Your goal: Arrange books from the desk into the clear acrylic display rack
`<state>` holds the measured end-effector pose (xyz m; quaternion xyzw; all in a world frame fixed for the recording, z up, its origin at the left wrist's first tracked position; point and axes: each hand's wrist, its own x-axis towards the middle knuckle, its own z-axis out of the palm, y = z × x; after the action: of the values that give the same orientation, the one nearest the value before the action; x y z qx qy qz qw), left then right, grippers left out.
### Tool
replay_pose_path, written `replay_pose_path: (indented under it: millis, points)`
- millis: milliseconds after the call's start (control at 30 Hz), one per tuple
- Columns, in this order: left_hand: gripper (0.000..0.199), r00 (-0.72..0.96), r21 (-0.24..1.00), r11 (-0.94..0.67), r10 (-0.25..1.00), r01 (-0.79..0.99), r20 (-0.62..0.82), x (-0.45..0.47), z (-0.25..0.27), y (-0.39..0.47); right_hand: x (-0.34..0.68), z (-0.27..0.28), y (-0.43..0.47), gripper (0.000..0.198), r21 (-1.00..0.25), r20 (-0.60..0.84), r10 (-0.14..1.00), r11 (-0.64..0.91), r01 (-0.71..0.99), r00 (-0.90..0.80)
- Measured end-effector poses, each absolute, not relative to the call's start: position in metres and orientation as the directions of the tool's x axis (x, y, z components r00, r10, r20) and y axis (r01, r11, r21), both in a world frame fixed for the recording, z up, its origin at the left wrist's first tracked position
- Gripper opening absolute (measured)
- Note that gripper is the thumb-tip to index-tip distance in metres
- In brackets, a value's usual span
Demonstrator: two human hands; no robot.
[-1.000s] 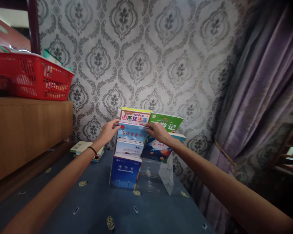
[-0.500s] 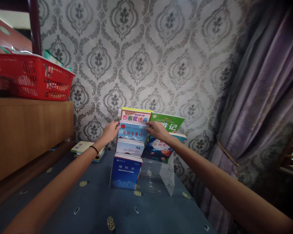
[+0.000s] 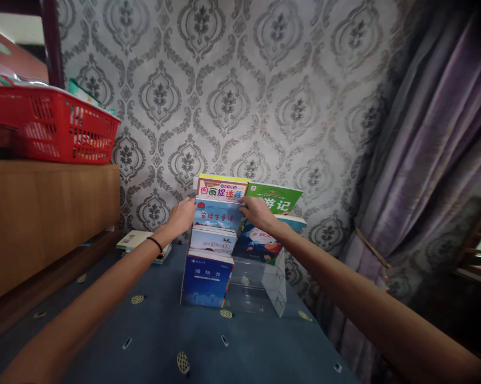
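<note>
Blue and patterned, the bench [image 3: 152, 341] carries a clear rack [image 3: 274, 282], stepped, I suppose, so each row shows. In its left column, third row from the front, stands the sky-blue book [image 3: 217, 212]. Left hand [image 3: 181, 217] and right hand [image 3: 261, 213] have fingers closed in a pinch at its upper corners, apparently holding it level.

Tabletop [image 3: 152, 346]: dark blue, printed with yellow ovals
Middle: clear plastic tiered rack [image 3: 275, 282], upright
Left: low stack of pale-topped books [image 3: 134, 240]
</note>
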<state>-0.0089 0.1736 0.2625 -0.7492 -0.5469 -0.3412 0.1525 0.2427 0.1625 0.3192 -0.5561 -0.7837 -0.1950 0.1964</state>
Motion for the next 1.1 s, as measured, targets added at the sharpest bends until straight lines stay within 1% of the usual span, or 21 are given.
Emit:
replay_pose_path:
  millis: [200, 333, 500, 667, 933, 1033, 1100]
  points:
    - [0.022, 0.182, 0.186, -0.405, 0.713, 0.895, 0.678, -0.015, 0.265, 0.18, 0.248, 0.322, 0.165, 0.027, 0.064, 0.528, 0.777, 0.365, 0.929, -0.342]
    - [0.021, 0.182, 0.263, -0.452, 0.728, 0.853, 0.661, -0.018, 0.268, 0.182, 0.248, 0.325, 0.167, 0.022, 0.051, 0.572, 0.749, 0.375, 0.926, -0.335]
    - [0.02, 0.174, 0.359, -0.466, 0.773, 0.809, 0.61, -0.019, 0.272, 0.183, 0.243, 0.328, 0.166, 0.018, -0.036, 0.525, 0.793, 0.382, 0.923, -0.308]
    - [0.021, 0.19, 0.388, -0.505, 0.764, 0.771, 0.617, -0.019, 0.273, 0.184, 0.242, 0.328, 0.166, 0.014, -0.057, 0.51, 0.808, 0.376, 0.925, -0.296]
    - [0.024, 0.237, 0.377, -0.53, 0.765, 0.76, 0.599, -0.024, 0.274, 0.175, 0.251, 0.323, 0.168, 0.018, 0.049, 0.521, 0.763, 0.421, 0.906, -0.383]
    - [0.027, 0.266, 0.375, -0.548, 0.765, 0.747, 0.587, -0.026, 0.273, 0.174, 0.249, 0.321, 0.163, 0.022, 0.116, 0.523, 0.764, 0.376, 0.919, -0.378]
    - [0.028, 0.281, 0.399, -0.562, 0.769, 0.724, 0.574, -0.027, 0.271, 0.174, 0.246, 0.32, 0.159, 0.026, 0.146, 0.521, 0.779, 0.321, 0.936, -0.348]
